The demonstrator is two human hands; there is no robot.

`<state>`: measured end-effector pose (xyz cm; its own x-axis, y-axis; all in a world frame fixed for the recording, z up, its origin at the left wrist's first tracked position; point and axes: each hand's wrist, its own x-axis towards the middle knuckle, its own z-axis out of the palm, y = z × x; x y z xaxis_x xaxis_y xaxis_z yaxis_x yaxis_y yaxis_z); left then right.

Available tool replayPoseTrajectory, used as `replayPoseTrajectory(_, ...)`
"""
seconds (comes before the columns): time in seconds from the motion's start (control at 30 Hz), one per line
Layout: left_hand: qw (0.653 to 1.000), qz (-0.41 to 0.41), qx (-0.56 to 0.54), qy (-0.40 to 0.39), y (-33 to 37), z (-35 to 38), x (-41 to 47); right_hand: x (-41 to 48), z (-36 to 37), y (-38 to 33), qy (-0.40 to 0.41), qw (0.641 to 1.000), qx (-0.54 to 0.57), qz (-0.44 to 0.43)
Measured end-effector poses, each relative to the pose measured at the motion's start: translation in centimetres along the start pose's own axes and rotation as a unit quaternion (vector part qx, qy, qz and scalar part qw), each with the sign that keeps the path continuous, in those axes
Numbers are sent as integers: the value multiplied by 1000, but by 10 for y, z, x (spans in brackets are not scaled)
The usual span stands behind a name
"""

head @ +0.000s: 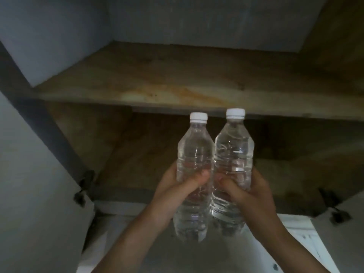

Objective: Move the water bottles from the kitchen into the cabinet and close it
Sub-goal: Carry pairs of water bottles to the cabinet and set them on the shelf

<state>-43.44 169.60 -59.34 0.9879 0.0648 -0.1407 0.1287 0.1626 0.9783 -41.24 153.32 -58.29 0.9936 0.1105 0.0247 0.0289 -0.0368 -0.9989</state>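
Observation:
Two clear water bottles with white caps stand upright side by side, touching, in front of an open wall cabinet. My left hand point(173, 186) grips the left bottle point(195, 154) around its middle. My right hand point(250, 192) grips the right bottle point(234, 150) the same way. Both bottles are held in the air before the cabinet's lower compartment point(137, 154), their caps level with the front edge of the wooden shelf point(157, 91) above it.
The cabinet's left door point(35, 174) hangs open at the left, with a hinge point(84, 186) at its inner edge. The right door point(346, 233) is open at the lower right. White tiled wall shows below the cabinet.

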Motion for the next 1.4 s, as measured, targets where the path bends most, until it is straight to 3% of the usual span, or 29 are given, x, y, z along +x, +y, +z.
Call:
replayPoseTrajectory(0.2,998,-53,0,27,-55,2,24,4,-9,53,1,999,-28,25)
replayPoseTrajectory(0.43,991,-97,90,-1,-93,-18,73,44,-11,105,-59,993,-12,97)
replayPoseTrajectory(0.6,986,-114,118,21,-125,-30,98,63,-10,134,-72,993,11,92)
replayPoseTrajectory(0.73,990,-96,87,58,-141,-28,96,71,-11,145,-55,989,-69,118)
replayPoseTrajectory(0.87,987,-17,88,135,-152,-18,94,81,-10,153,-15,984,-155,89)
replayPoseTrajectory(1.0,969,27,168,180,-166,-12,103,85,-11,164,51,960,-271,54)
replayPoseTrajectory(1.1,942,3,268,204,-177,-10,118,89,-10,167,29,934,-353,37)
replayPoseTrajectory(1.2,942,-66,278,176,-198,-18,138,93,-10,163,-26,898,-439,37)
replayPoseTrajectory(1.27,945,-82,274,160,-195,-21,135,90,-13,164,-43,896,-442,13)
replayPoseTrajectory(1.4,966,5,234,108,-162,-16,98,67,-20,174,-40,914,-404,-21)
